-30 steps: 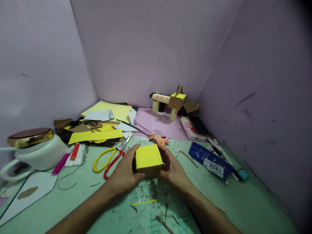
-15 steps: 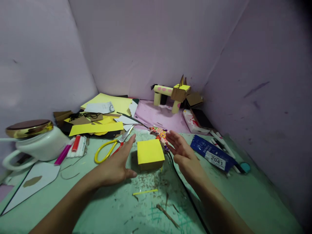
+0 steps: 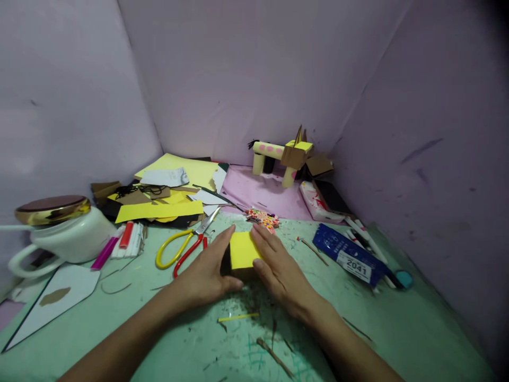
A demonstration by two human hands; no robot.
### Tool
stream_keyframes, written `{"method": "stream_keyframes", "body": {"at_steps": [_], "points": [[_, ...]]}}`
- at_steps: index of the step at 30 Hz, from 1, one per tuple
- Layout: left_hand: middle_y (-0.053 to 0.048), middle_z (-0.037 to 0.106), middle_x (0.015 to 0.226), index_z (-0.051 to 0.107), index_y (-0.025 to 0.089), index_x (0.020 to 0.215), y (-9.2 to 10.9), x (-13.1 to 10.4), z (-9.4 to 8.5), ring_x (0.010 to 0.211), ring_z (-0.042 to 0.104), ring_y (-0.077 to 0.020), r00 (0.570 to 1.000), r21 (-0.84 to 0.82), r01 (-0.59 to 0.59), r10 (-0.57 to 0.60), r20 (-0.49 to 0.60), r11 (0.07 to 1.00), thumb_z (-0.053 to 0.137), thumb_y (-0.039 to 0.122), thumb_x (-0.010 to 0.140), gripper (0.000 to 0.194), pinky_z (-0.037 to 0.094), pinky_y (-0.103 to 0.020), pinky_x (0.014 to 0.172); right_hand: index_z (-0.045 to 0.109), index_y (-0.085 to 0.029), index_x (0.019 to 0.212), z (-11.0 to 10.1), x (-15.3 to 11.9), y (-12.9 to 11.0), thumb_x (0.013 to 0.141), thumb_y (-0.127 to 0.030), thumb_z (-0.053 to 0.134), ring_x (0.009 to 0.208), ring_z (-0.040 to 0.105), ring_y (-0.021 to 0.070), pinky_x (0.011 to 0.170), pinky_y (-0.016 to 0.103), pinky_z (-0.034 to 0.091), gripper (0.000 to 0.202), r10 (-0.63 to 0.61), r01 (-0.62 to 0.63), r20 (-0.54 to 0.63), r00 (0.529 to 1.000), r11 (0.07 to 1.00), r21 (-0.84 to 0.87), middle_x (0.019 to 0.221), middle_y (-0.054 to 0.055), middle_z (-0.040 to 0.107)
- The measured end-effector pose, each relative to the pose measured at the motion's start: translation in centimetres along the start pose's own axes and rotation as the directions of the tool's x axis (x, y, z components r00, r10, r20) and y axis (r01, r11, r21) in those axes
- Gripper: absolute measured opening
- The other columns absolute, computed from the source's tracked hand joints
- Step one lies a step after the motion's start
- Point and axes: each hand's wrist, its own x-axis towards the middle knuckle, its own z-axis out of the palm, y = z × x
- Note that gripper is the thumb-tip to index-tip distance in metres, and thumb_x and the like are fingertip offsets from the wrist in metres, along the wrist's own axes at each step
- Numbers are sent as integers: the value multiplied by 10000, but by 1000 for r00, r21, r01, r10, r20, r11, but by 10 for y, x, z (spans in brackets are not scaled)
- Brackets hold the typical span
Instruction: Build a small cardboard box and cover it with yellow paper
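A small box with a yellow top [image 3: 244,249] and darker sides sits on the green table, between my two hands. My left hand [image 3: 210,270] is along its left side, thumb near the front corner. Against the right side and edge of the top lies my right hand [image 3: 280,265]. Together the hands hold the box between them. Scissors [image 3: 186,246] with yellow and red handles lie open left of my left hand. A patterned object [image 3: 262,218] is just behind the box. A thin yellow strip [image 3: 238,317] lies in front.
At the left are a white teapot [image 3: 85,236] and markers [image 3: 126,236]. Paper scraps [image 3: 159,211] are piled at the back left. A cardboard animal figure [image 3: 274,151] stands at the back. On the right lies a blue packet [image 3: 345,254]; twigs are near the front.
Both hands have closed in on the box, my right hand moving left to its side. The box looks slightly turned. The black cable is no longer visible beside it.
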Motion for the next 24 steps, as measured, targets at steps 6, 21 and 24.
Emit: {"method": "stream_keyframes", "body": {"at_steps": [6, 21, 24], "points": [[-156, 466, 1427, 424, 187, 1400, -3, 7, 4, 1321, 394, -394, 999, -62, -50, 51, 14, 997, 768, 189, 599, 872, 270, -537, 1108, 444, -106, 1400, 3, 4, 3, 913, -451, 443, 1370, 350, 352, 1125, 583, 241, 597, 33, -16, 67, 997, 971, -241, 1461, 203, 428], [-188, 364, 1488, 251, 115, 1467, -13, 6, -2, 1353, 362, -331, 992, 108, -95, 86, 87, 990, 690, 204, 645, 936, 276, -479, 1124, 314, -184, 1467, 10, -3, 20, 907, -621, 342, 1439, 218, 278, 1173, 525, 148, 711, 123, -124, 16, 992, 983, 135, 1556, 114, 283], [-183, 373, 1485, 272, 138, 1462, -13, 6, -5, 1341, 376, -350, 994, 114, -76, 67, 88, 991, 701, 201, 633, 935, 285, -510, 1112, 361, -266, 1434, 10, 0, 22, 920, -630, 281, 1379, 360, 267, 1131, 514, 266, 635, 220, -146, -136, 966, 898, 415, 1528, 77, 357]]}}
